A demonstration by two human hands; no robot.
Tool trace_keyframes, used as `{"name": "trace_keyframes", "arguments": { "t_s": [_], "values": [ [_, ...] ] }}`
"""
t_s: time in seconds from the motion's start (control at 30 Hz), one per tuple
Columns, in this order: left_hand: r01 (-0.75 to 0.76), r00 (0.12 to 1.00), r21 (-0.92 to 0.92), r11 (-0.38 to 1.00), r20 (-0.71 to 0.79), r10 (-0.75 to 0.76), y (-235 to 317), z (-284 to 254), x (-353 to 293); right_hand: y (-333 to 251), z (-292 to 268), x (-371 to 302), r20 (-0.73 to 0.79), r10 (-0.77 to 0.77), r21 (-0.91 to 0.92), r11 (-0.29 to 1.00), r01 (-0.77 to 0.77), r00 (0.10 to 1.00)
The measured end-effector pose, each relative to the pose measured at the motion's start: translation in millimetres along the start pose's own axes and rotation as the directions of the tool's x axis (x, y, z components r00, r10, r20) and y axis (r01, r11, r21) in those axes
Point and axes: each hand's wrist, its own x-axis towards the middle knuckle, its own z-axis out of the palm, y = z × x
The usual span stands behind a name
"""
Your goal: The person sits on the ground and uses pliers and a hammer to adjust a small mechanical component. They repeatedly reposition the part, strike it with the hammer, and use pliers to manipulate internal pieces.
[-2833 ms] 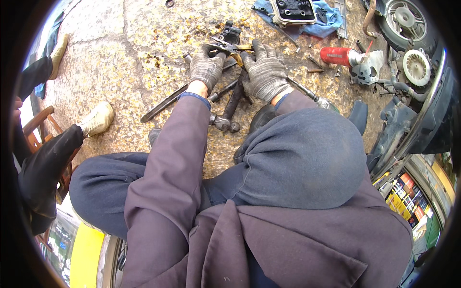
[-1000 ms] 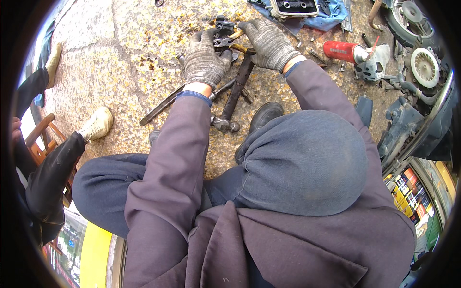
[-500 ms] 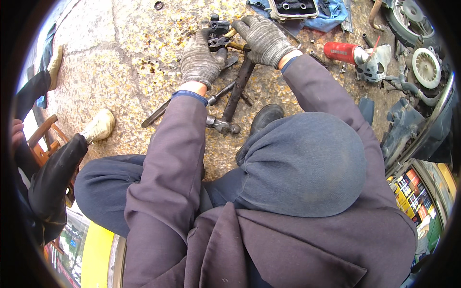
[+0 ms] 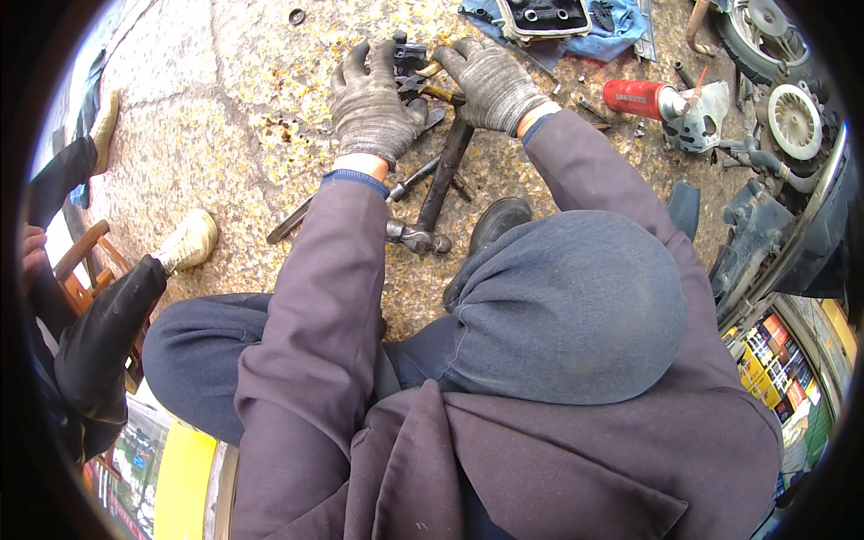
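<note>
My right hand [image 4: 498,90], in a grey knit glove, is closed around the yellow handles of pliers [image 4: 441,93]. The pliers' dark jaws meet a small black metal part [image 4: 410,59] on the ground. Beside that part, on its left, my left hand [image 4: 376,108] in a matching glove has its fingers apart, with nothing visible in them. Just below the hands lies a hammer [image 4: 441,175] with a dark handle and its metal head toward me. A long metal bar tool [image 4: 292,219] passes partly beneath my left wrist.
A red spray can [image 4: 634,96] lies at the right near a wheel [image 4: 765,40] and a pale fan disc [image 4: 796,121]. Farther back, an open metal housing [image 4: 544,16] rests on blue cloth [image 4: 621,36]. Another person's shoe [image 4: 189,241] is at the left, beside a wooden chair [image 4: 81,250].
My left hand has let go of the black part, its fingers lifting and spreading slightly up and left. My right hand stays on the pliers, shifted a little left.
</note>
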Motion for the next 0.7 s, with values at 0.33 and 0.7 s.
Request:
{"name": "trace_keyframes", "arguments": {
  "t_s": [0.33,0.7],
  "values": [
    [-0.414,0.905,0.215,0.884,0.198,0.376,-2.1,-2.9,52.3,8.0,11.7,31.1,-0.141,-0.103,0.038,0.993,0.109,0.985],
    [-0.300,0.930,0.212,0.930,0.281,0.236,-7.3,-4.8,56.2,9.1,18.3,10.4,-0.189,0.342,0.424,0.874,-0.238,0.920]
  ]
}}
